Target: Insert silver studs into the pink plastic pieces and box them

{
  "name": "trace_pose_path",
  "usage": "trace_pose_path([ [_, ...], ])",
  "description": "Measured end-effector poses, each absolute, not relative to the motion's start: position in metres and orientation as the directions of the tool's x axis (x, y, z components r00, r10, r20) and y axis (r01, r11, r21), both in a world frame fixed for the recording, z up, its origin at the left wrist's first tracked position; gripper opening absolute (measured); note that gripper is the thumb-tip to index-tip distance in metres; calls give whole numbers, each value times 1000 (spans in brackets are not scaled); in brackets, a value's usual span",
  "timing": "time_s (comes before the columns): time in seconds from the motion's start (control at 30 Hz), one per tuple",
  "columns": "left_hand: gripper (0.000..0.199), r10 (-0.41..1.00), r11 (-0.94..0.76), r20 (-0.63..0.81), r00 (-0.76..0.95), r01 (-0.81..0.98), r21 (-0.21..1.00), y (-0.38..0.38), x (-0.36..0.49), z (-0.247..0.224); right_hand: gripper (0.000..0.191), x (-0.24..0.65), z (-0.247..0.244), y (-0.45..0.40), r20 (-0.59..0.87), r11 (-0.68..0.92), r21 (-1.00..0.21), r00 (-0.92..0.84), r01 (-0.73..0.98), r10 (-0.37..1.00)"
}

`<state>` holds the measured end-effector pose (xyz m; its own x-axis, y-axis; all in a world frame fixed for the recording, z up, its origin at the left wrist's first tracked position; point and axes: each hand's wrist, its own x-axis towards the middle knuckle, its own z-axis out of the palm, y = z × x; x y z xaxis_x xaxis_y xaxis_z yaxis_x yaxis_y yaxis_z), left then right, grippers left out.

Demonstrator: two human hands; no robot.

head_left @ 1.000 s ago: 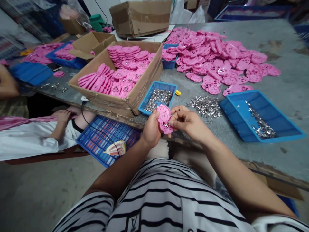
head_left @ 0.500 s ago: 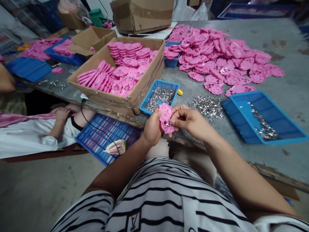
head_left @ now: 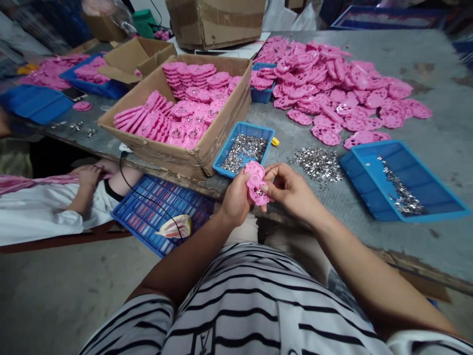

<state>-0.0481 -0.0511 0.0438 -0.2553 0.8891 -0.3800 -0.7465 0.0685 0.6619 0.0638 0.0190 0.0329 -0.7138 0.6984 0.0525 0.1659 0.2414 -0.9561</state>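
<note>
Between my two hands, just off the table's front edge, is a pink plastic piece [head_left: 254,172] with scalloped edges and holes. My left hand [head_left: 236,198] is closed around its left side. My right hand [head_left: 286,187] has its thumb pressed on the lower part, beside a small shiny metal bit [head_left: 259,193] seated there; its other fingers curl behind the right edge. Just beyond the hands sits a small blue tray [head_left: 218,165] of little metal parts. To the right lies a loose heap of similar metal parts [head_left: 320,165].
An open cardboard box [head_left: 148,153] of stacked pink pieces stands at left. A big pile of pink pieces [head_left: 332,88] covers the back. A tilted blue bin [head_left: 369,182] holds more metal parts. A co-worker's hand [head_left: 89,175] rests at far left, near a blue crate [head_left: 148,197].
The pink piece has dropped slightly and tilted a little. My right thumb has shifted to press on its lower part. The whole view has moved slightly.
</note>
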Motion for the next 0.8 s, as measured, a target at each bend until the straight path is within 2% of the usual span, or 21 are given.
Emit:
trace_pose_path([
  [0.1, 24, 905, 91, -361, -226, -725, 683, -53, -47, 41, 23, 72, 26, 34, 17, 173, -975, -738, 136, 674],
  [0.17, 23, 921, 103, -333, -204, -696, 711, -55, -47, 39, 15, 81, 23, 55, 94, 289, -934, -633, 211, 768],
  [0.23, 21, 934, 118, -311, -177, -667, 735, -58, -48, 37, 8, 92, 20, 80, 179, 409, -766, -448, 495, 876],
  [0.3, 22, 942, 132, -301, -150, -658, 742, -59, -48, 36, 7, 100, 16, 99, 183, 412, -526, -373, 744, 909],
  [0.37, 23, 942, 142, -308, -135, -671, 727, -60, -48, 35, 11, 105, 12, 109, 161, 425, -363, -393, 829, 905],
  [0.43, 22, 935, 147, -327, -137, -691, 708, -61, -48, 35, 17, 108, 9, 111, 161, 464, -308, -436, 830, 886],
  [0.6, 26, 926, 148, -349, -147, -709, 690, -60, -48, 35, 13, 116, 7, 113, 215, 460, -342, -408, 819, 887],
  [0.8, 27, 923, 147, -357, -144, -725, 673, -59, -46, 34, 7, 127, 8, 116, 234, 349, -582, -260, 735, 937],
])
